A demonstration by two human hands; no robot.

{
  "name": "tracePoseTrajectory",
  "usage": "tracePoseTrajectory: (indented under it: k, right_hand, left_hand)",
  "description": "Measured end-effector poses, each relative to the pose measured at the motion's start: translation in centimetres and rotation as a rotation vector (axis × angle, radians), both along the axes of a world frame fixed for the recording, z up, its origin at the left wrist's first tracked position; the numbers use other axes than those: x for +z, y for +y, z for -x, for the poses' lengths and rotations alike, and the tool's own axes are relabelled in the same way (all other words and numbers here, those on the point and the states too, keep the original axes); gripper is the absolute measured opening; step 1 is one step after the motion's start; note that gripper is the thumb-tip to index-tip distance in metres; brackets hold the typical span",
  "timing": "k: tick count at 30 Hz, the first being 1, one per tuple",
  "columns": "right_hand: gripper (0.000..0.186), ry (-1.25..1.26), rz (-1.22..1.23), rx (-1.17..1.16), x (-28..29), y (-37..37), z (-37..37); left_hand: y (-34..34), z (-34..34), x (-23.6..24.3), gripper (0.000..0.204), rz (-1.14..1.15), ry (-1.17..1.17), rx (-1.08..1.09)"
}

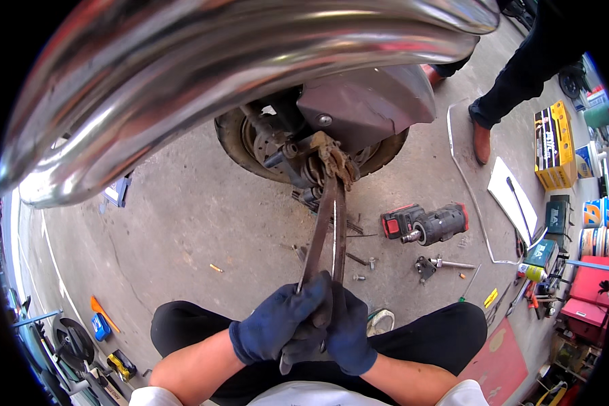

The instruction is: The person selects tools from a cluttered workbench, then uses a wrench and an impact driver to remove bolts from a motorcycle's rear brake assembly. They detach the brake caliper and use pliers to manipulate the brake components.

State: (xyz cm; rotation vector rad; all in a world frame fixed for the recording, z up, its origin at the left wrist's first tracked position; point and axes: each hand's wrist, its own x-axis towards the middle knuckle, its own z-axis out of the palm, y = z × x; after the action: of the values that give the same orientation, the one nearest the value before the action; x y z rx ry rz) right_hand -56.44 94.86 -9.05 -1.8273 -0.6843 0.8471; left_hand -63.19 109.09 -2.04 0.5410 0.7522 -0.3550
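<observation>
Long-handled pliers [332, 223] with two dark flat handles stretch away from my lap toward a wheel [243, 145]. My left hand [277, 318], in a dark blue glove, is closed around the lower handles. Pressed beside it, my right hand [350, 331], gloved alike, is closed on them too. The far end of the pliers meets a rusty brown metal part [331, 157] next to the wheel hub. I cannot tell where the jaws end and that part begins. Above the wheel sit a dull grey-brown cover [365, 108] and large shiny curved metal pipes [203, 88].
A cordless impact wrench [440, 224] lies right of the pliers, with a metal bracket [425, 268] and loose bolts [360, 277] nearby. A person's leg [514, 81] stands at the far right near a yellow box [555, 145]. A red toolbox [595, 291] is at the right edge.
</observation>
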Motion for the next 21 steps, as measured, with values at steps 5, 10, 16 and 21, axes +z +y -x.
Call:
tracePoseTrajectory:
  k: [5,10,16,21]
  right_hand:
    - [0.014,-0.293,-0.047,0.006,-2.2,0.4,-0.1]
    - [0.038,0.231,0.021,-0.163,-1.8,0.5,-0.1]
    - [0.035,0.107,-0.108,-0.175,-3.7,0.8,1.0]
    - [0.023,0.273,-0.140,-0.221,-5.1,0.5,1.7]
  left_hand:
    - [-1.6,-0.1,-1.5,0.044,-0.325,0.083,0.126]
    - [-3.6,-1.6,0.0,0.033,-0.439,0.110,0.357]
    - [-4.6,-1.2,-1.7,0.029,-0.433,0.003,0.435]
    - [-5.1,-1.2,-2.4,0.028,-0.423,0.038,0.438]
